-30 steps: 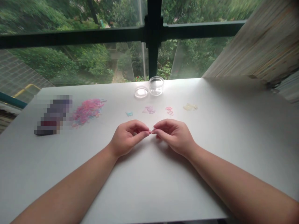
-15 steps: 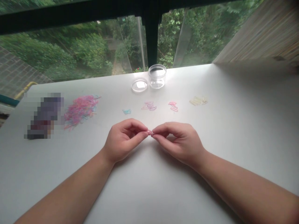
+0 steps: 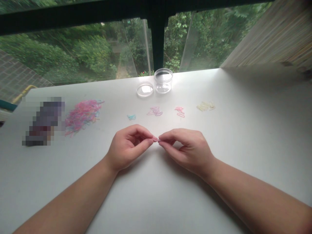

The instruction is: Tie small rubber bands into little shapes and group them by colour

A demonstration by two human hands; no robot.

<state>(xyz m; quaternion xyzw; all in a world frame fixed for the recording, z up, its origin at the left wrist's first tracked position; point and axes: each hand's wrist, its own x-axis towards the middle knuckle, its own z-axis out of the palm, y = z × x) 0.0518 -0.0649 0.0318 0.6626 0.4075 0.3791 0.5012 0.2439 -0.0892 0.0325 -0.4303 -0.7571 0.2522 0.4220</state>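
Thumb and finger of the left hand (image 3: 129,148) are pinched together, and the right hand (image 3: 191,148) is pinching the same way. Their tips almost meet above the white table (image 3: 156,198), and between them is a tiny pink band (image 3: 158,140). It is so small and hidden that I can't be sure of its shape. Just past the hands, four little bunches lie in a row: blue-green bands (image 3: 131,117), then light purple bands (image 3: 156,112), then bright pink bands (image 3: 179,110), and pale yellow bands (image 3: 206,106) at the right end. Well off to the left is a big messy pile (image 3: 83,115) of many colors, with a blurred-out dark thing (image 3: 47,118) beside it. Farther back, near the window (image 3: 159,39), a clear round jar (image 3: 163,85) stands upright, and a clear lid (image 3: 144,90) lies flat just to its left.
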